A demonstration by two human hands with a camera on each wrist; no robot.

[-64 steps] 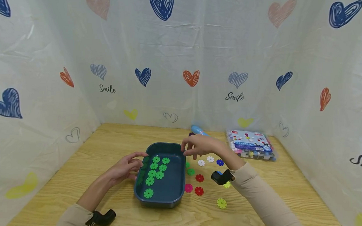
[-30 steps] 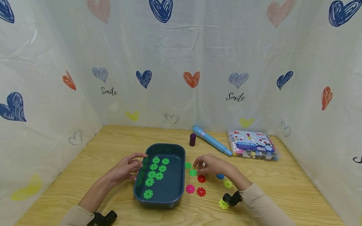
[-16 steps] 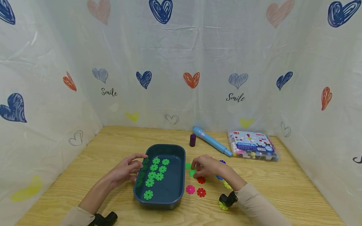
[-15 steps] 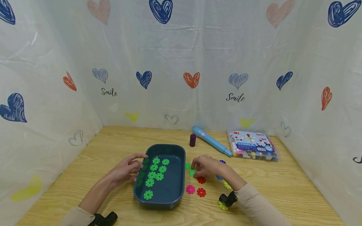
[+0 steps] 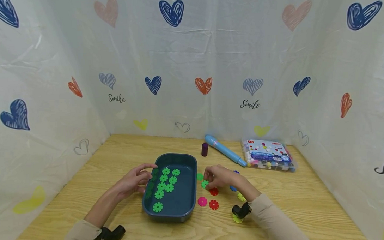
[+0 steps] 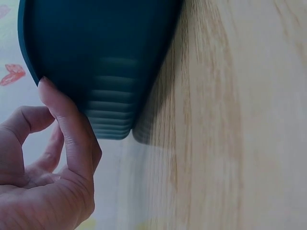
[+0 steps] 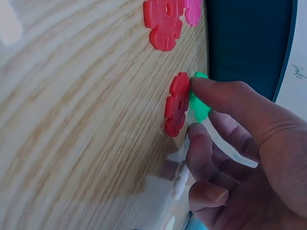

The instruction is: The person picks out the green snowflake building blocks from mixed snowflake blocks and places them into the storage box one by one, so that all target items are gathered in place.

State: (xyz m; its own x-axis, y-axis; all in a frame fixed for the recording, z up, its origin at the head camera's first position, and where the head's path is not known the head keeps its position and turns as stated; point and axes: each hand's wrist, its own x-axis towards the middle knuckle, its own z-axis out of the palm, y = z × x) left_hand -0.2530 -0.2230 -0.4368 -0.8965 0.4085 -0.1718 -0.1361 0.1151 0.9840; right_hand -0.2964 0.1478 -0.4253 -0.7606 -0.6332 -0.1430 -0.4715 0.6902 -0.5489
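My left hand [image 5: 135,179] is at the left side of a dark blue rectangular tray [image 5: 185,205], its index fingertip on the rim and the thumb lower, beside the outer wall. Several green flower-shaped plastic discs [image 5: 157,207] lie inside the tray. Right of the tray, my right hand [image 5: 220,176] reaches down to the table, thumb and fingertips at the edges of another green flower disc [image 7: 198,100]. A second green disc [image 5: 200,177] lies between that one and the tray. A red flower disc [image 7: 177,104] sits just beside the thumb in the right wrist view.
Nearer the front lie a pink disc [image 5: 202,201], another red disc [image 5: 214,204] and yellow discs [image 5: 241,196]. Blue discs [image 5: 233,188] are partly under the right forearm. Behind stand a dark purple cylinder [image 5: 204,149], a light blue wand-shaped tube [image 5: 225,150] and a clear box of parts [image 5: 269,155].
My right hand has come from over the tray's far right rim down to the green disc on the table, and its fingertips have closed in on it. My left hand stays at the tray.
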